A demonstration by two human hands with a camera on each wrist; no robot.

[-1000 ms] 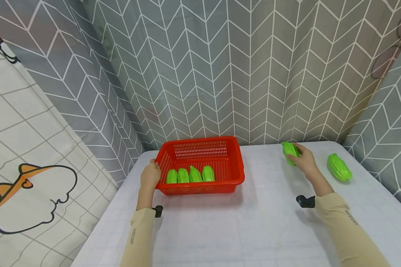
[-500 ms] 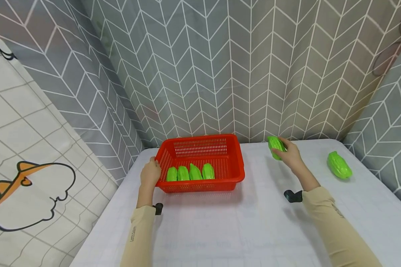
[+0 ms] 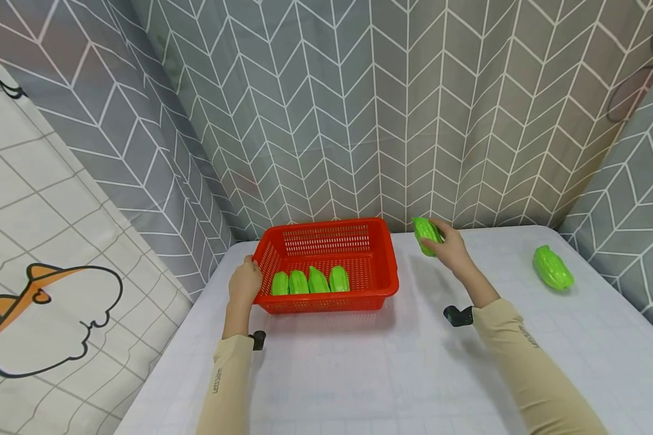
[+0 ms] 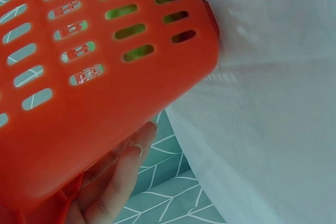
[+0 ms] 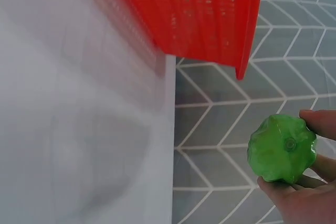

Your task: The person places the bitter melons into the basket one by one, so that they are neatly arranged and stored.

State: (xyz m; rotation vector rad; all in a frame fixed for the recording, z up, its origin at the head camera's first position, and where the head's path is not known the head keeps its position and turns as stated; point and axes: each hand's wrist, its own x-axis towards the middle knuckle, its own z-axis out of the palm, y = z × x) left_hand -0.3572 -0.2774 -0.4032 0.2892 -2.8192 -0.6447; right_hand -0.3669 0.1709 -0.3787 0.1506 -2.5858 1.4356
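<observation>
At the left end of the red plastic basket (image 3: 389, 266), my left hand (image 3: 245, 283) grips the rim. Close up in the left wrist view, the fingers (image 4: 118, 184) curl beneath the basket's rim, beside its slotted wall. Several bright green bitter melons (image 3: 318, 281) stand in a row in the basket, along the near side. Right of the basket, my right hand (image 3: 450, 248) holds another ribbed green bitter melon (image 5: 283, 148) above the table between thumb and fingers. The right wrist view shows its lobed end facing the camera.
One more bitter melon (image 3: 552, 268) lies on the white-covered table (image 3: 359, 374) at the far right. A grey chevron-patterned curtain (image 3: 332, 121) hangs behind the table and along its sides.
My right hand has carried the bitter melon leftward and slightly up, closer to the basket. The left hand stays on the basket's rim.
</observation>
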